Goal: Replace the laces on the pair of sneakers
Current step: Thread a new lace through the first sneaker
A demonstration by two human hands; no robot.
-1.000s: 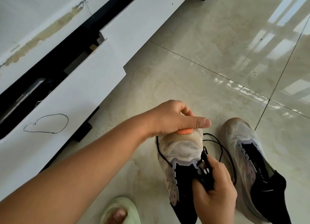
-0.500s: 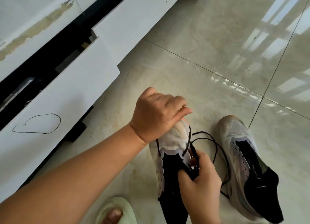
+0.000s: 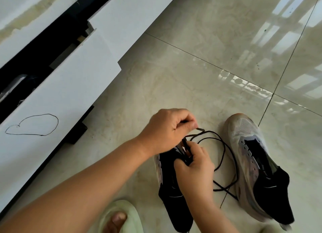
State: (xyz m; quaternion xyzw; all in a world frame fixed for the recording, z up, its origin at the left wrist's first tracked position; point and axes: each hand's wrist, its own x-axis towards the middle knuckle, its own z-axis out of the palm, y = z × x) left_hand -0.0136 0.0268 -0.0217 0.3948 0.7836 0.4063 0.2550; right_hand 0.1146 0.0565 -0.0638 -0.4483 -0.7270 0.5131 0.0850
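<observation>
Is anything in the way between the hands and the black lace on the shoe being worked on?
Nothing visible. The left hand already pinches the black lace near its tip, and the right hand grips the sneaker at its eyelets. The second sneaker lies apart, to the right, with slack lace looping between.

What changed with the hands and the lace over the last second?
The left hand let go of the toe of the near sneaker and now pinches the black lace near its tip. The right hand still grips the eyelet area, and the other sneaker still lies on the floor.
</observation>
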